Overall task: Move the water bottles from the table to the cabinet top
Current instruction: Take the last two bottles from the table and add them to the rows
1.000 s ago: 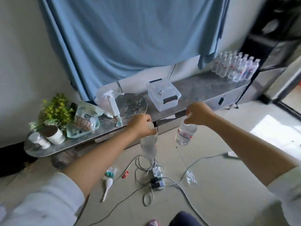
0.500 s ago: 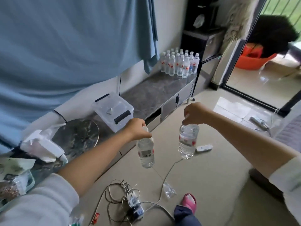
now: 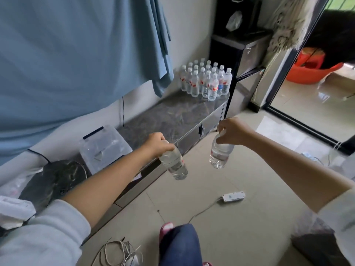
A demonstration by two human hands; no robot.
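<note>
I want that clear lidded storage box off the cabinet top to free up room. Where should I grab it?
Take the storage box by its two short ends, from above, a hand under each rim. The dark latch handle marks one end; the lid is broad and flat, so one hand would likely tip it.

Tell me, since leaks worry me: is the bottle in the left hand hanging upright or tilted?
Tilted. The left hand grips the bottle by its top, its base swung rightward.

Bottle cluster on cabinet top — far right end.
</note>
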